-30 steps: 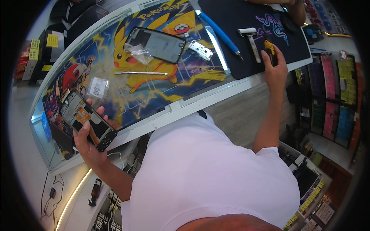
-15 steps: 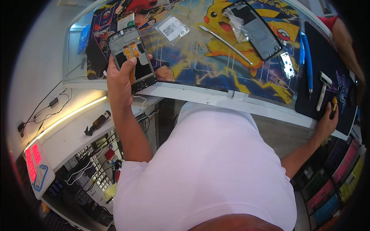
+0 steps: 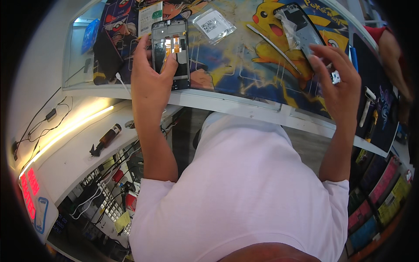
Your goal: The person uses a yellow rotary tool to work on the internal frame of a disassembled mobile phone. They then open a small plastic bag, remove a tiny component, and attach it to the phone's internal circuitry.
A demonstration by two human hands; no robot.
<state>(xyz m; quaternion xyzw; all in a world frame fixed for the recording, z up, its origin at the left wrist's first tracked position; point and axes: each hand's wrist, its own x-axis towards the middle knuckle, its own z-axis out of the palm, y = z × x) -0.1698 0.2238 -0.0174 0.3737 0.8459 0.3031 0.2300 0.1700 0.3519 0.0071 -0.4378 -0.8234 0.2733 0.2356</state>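
Holds the phone [image 3: 182, 48] clamped in the left hand [image 3: 150, 83] over the counter [image 3: 209, 98], long axis pointing away; has the right hand [image 3: 341, 81], spread apart, well to its right, near the back cover [image 3: 312, 37].

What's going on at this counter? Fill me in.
A person in a white T-shirt holds an opened black phone with an orange ribbon cable in the left hand. The right hand, seemingly empty, is near the lower end of a black phone shell with a grey inside; whether they touch is unclear. A thin silver metal tool lies beside that shell on a colourful printed mat. A yellow-and-black hand tool lies on a black mat.
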